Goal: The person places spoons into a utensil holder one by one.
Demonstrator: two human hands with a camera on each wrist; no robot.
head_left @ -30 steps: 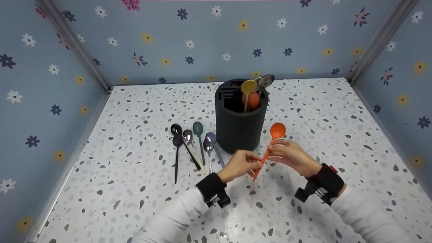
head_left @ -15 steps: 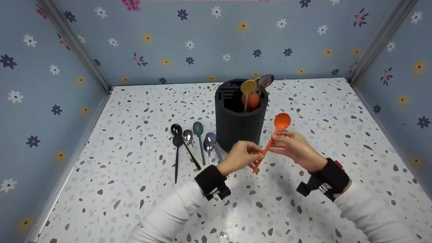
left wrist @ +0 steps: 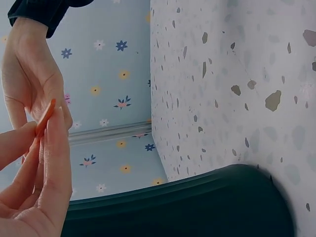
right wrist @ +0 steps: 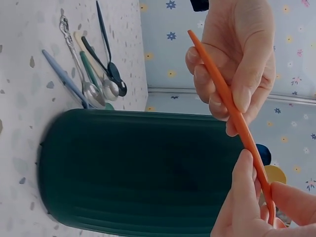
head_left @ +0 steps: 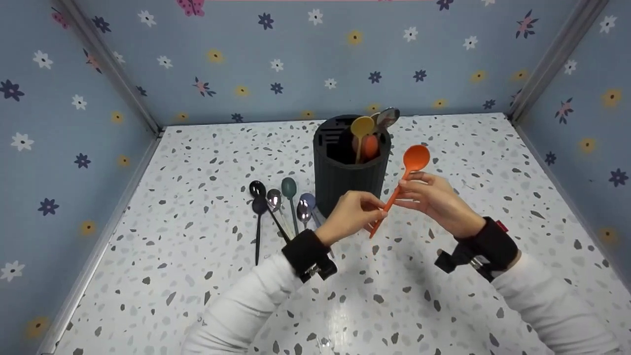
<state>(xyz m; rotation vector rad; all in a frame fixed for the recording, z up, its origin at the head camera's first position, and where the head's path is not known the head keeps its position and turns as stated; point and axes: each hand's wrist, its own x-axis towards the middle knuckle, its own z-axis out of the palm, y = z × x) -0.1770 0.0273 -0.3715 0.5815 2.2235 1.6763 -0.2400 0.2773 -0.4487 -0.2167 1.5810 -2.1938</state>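
An orange spoon (head_left: 417,158) is held in front of the dark green ribbed utensil holder (head_left: 349,185), bowl up and handle slanting down to the left. My left hand (head_left: 347,217) pinches the lower handle between thumb and fingers. Nearer the bowl, my right hand (head_left: 436,202) grips the upper handle. In the right wrist view the orange handle (right wrist: 222,89) runs through both hands, its thin end sticking out past the left fingers. Only a short orange piece (left wrist: 45,117) shows between the fingers in the left wrist view.
The holder bears a yellow spoon (head_left: 363,126), an orange utensil (head_left: 370,147) and a metal spoon (head_left: 388,117). Left of it lie several spoons, among them a green spoon (head_left: 289,186), a black spoon (head_left: 260,206) and a silver spoon (head_left: 304,209). Flowered walls (head_left: 296,49) enclose the speckled table (head_left: 187,197).
Both hands have risen in the head view with the orange spoon between them, the right hand also shifting right. The spoon's bowl now sits higher, beside the holder's rim.
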